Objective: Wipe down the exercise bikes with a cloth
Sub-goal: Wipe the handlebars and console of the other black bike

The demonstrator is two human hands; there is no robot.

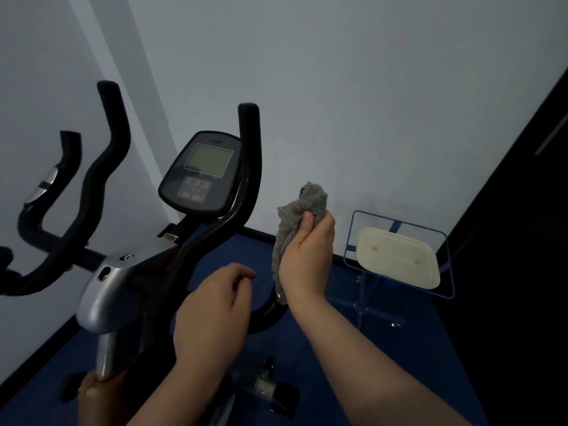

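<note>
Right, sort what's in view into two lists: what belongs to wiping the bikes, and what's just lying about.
For the job:
- grey cloth, gripped in the right hand
- exercise bike with its console and handlebars
- left hand, holding nothing

Just lying about:
- blue wire stand
- cream tray resting on it
- dumbbell on the blue floor

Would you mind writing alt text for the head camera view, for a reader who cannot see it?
A person's right hand grips a crumpled grey cloth beside an exercise bike's black handlebar, while the left hand hovers, loosely curled and holding nothing. The bike's console faces the viewer; a blue stand holding a cream tray is at right.
</note>
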